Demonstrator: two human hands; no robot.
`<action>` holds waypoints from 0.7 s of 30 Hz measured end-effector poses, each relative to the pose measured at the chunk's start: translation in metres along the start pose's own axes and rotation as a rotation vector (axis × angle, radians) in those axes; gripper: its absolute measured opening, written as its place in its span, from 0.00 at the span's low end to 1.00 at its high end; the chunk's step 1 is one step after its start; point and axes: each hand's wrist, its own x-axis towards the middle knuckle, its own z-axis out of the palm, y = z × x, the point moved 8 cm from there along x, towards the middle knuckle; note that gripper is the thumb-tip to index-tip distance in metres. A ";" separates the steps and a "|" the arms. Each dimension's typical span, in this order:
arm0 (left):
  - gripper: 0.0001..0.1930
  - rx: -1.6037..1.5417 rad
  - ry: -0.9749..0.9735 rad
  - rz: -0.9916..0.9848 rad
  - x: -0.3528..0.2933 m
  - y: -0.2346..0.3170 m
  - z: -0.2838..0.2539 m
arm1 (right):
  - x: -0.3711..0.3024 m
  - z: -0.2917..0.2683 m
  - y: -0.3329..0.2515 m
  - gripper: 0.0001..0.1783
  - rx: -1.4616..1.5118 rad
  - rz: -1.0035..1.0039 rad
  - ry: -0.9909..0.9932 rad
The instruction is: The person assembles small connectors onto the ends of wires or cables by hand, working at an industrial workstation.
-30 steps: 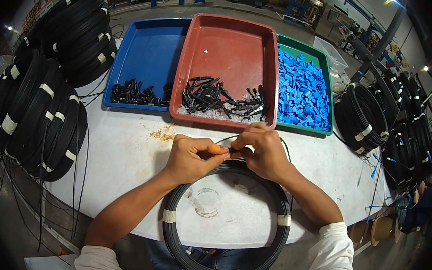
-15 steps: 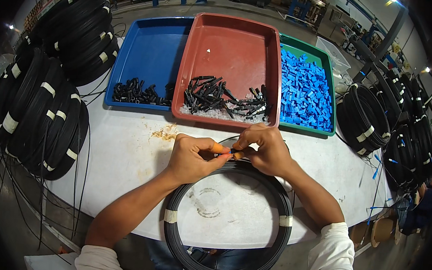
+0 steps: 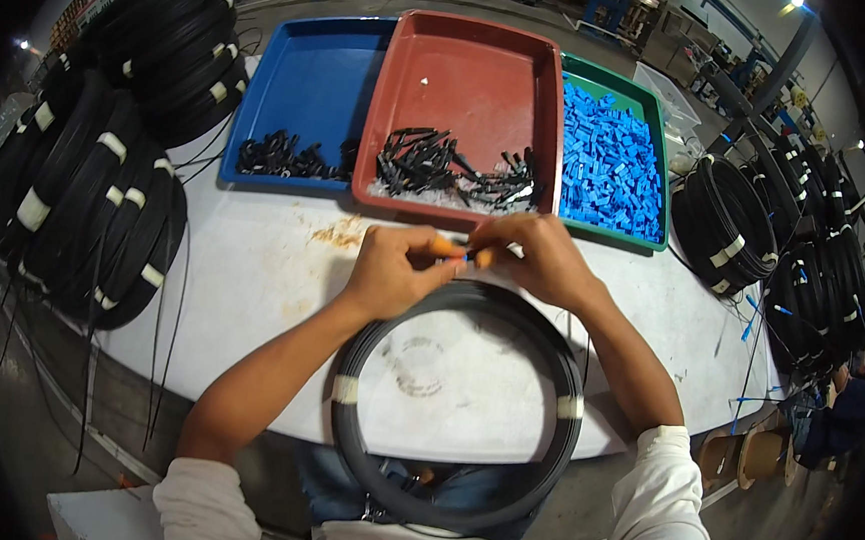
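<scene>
Blue and black, a small slim piece [image 3: 466, 257] sits between the two hands, and from my remote seat I see only a sliver of it past the fingers. It lies just right of the left hand [image 3: 390, 272], whose thumb and covered index finger are pinched on it. The right hand [image 3: 541, 263] comes at it from the other side, its thumb and index finger closed around the darker end. I make out orange covers on fingers of both hands, but blur hides exactly how the fingertips meet.

Nearer the wearer than the piece, I have a black cable coil [image 3: 563, 445] bound with pale tape, its near side reaching past the edge of the white table [image 3: 251, 287]. Beyond the hands, I see a red tray [image 3: 476, 82] of black parts [image 3: 415, 163], with a blue tray [image 3: 316, 66] to its left and a green tray [image 3: 633, 101] of blue pieces [image 3: 610, 172] to its right.
</scene>
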 end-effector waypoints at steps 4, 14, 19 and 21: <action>0.12 -0.185 -0.079 -0.035 0.000 -0.039 -0.009 | -0.023 -0.008 -0.063 0.31 -0.165 -0.088 0.076; 0.17 0.026 0.136 0.082 0.009 -0.032 -0.055 | -0.150 0.139 -0.198 0.50 -0.335 0.176 -0.386; 0.16 -0.084 0.151 -0.080 0.000 -0.050 -0.073 | -0.143 0.149 -0.205 0.49 -0.435 0.215 -0.232; 0.17 -0.100 0.144 -0.109 -0.008 -0.052 -0.080 | -0.141 0.151 -0.208 0.53 -0.485 0.193 -0.266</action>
